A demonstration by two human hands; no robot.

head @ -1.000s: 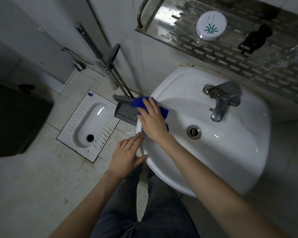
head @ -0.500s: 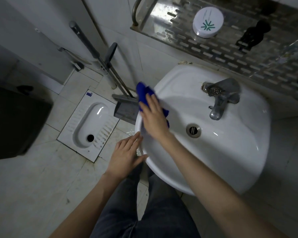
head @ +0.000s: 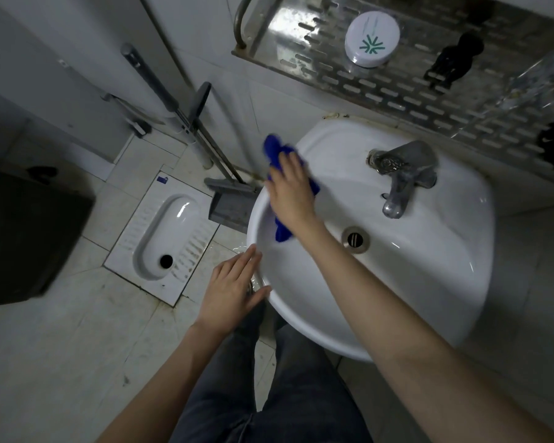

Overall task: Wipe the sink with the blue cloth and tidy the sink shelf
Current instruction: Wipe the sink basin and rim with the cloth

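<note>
White floor tiles carry a squat toilet (head: 170, 238) at left; left hand (head: 234, 290), fingers spread and holding nothing, rests against the sink (head: 429, 282) rim; right hand (head: 290, 190) presses the blue cloth (head: 280, 155) on the basin's left edge; far right, the sink shelf (head: 397, 91) holds a white round container (head: 372, 38).

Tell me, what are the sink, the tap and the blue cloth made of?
The sink looks like glazed white ceramic: smooth, with shiny highlights. The tap seems to be metal, silvery but dull and a bit stained. The blue cloth under the right hand looks like soft fabric, since it bunches and folds.
</note>
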